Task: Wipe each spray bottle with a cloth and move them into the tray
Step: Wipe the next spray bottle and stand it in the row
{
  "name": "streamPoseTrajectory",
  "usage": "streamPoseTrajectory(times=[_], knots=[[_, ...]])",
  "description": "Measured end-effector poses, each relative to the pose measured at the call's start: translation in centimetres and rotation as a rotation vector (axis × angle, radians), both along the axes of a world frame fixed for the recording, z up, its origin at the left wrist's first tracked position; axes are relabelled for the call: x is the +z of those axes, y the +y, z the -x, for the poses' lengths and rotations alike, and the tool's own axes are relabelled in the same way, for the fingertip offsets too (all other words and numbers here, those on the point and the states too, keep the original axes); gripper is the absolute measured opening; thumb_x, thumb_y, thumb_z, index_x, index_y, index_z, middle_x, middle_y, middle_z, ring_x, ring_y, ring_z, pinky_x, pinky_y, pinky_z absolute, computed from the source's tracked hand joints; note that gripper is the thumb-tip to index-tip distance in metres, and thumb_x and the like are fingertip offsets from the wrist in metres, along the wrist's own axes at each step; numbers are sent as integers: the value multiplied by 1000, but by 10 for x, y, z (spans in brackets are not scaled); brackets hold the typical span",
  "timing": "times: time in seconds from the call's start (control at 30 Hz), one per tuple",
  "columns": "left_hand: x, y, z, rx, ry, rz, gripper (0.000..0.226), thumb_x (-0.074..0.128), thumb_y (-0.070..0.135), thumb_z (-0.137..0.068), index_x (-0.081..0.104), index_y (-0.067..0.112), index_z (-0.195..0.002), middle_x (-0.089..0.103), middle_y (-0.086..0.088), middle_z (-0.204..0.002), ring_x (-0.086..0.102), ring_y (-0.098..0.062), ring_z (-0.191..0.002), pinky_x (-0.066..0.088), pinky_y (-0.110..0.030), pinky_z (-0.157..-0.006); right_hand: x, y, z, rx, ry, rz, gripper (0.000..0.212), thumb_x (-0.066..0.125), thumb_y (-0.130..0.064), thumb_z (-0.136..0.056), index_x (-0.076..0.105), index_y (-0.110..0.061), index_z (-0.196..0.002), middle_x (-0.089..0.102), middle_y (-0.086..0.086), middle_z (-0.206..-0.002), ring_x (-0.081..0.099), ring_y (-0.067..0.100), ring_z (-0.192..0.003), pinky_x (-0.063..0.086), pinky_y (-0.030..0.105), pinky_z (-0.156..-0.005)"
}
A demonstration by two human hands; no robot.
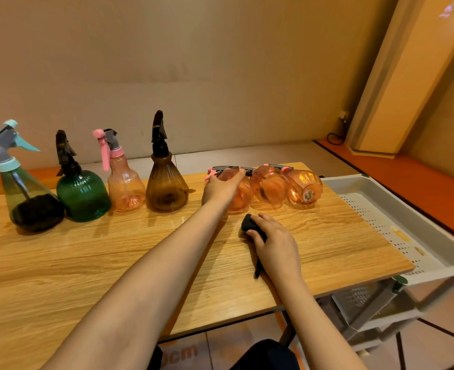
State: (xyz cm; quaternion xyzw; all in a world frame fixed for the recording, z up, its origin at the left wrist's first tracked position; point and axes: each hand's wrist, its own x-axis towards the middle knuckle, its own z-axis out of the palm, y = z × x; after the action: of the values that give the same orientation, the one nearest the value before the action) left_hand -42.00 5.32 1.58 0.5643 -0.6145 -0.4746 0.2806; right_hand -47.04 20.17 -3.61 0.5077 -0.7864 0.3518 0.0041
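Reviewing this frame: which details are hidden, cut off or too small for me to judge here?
All in the head view:
- Lying pink bottle under the left hand: the hand covers its neck, so the grip is unclear.
- Black cloth: mostly hidden under the right hand.
- Label on the rightmost lying bottle: too small to read.
- Tray: its right side is cut off by the frame edge.
- Lying bottles' spray heads: foreshortened behind their bodies.
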Motion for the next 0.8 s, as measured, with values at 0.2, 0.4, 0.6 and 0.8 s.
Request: streamPoseTrajectory(times=[0.2,0.4,0.6,0.8], knots=[[-7,6,-20,-16,37,48,75,62,54,-83,38,16,-143,48,-8,-142,49,-30,-124,47,-44,-99,1,0,0,-7,-24,27,36,57,-21,-91,57,-19,-127,53,0,-135,42,13,-129,34,27,-102],[-10,29,-50,-61,144,88,79,67,43,-85,26,22,-148,41,-8,-147,43,-29,-130,43,-40,-100,5,7,-1,-13,-170,165,31,61,-12,-88,63,-13,-119,63,1,-120,55,16,-115,37,18,-92],[-22,58,-91,-192,174,155,89,74,36,-80,20,27,-150,39,-4,-147,43,-25,-131,43,-44,-104,7,12,1,-28,-353,287,28,61,-11,-88,65,-14,-116,66,0,-112,57,9,-102,38,12,-80],[-29,67,-121,-267,261,170,93,78,22,-78,19,27,-149,43,3,-135,44,-12,-117,43,-30,-96,24,12,-25,42,-615,602,35,59,5,-85,58,-12,-116,61,-3,-106,60,1,-98,42,1,-72]])
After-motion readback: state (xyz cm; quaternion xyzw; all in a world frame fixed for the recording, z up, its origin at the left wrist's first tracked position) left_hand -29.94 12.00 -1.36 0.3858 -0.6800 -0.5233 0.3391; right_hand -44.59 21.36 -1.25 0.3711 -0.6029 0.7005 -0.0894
